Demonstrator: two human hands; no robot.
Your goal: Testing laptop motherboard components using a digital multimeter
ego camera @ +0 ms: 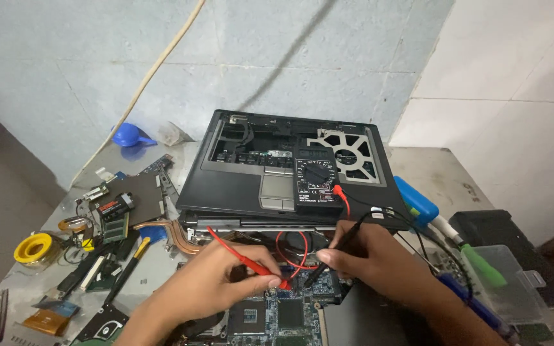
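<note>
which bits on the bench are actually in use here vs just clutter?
In use:
left hand holding red probe
right hand holding black probe
circuit board under both tips
multimeter, resting on the stripped laptop shell

Lying about:
yellow solder spool
blue funnel
green-handled tool
clear plastic box

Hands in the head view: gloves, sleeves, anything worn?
Both bare. The left hand and right hand show no gloves, rings or watch, and no sleeves reach the visible forearms. Fingers have short, plain nails. No wrist strap or markings show.
</note>
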